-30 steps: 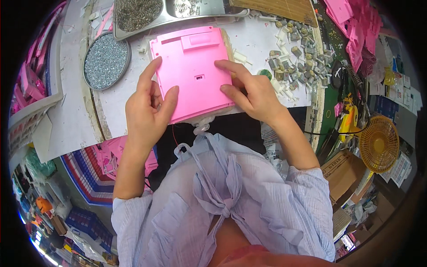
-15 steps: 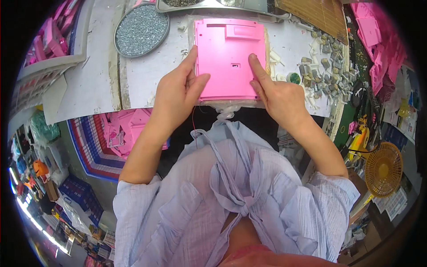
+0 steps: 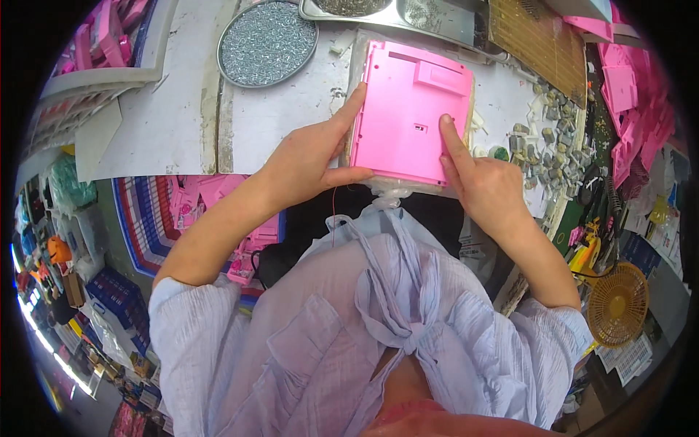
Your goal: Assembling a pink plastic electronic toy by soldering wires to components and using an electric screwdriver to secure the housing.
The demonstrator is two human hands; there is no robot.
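Note:
A flat, squarish pink plastic casing [image 3: 408,102] lies before me, slightly tilted, with a small rectangular slot near its middle and a raised block at its top. Beneath it is a plastic-wrapped pad [image 3: 389,195] whose twisted end sticks out toward me. My left hand [image 3: 302,160] grips the casing's left side, its thumb along the lower left corner; some of its fingers are hidden. On the opposite side, my right hand [image 3: 489,188] holds the right edge, index finger laid on the front face. A thin red wire [image 3: 334,207] hangs below my left hand.
A round tray of small metal screws [image 3: 268,45] sits at the back left, beside a metal tray [image 3: 437,22]. Small grey and white parts [image 3: 542,142] are scattered at right. Pink parts fill a basket [image 3: 145,240] below the table's left and heap up [image 3: 633,109] far right.
The casing now sits tilted clockwise in view. My left thumb has shifted from the casing's face down to its lower left corner. The whole view has moved slightly.

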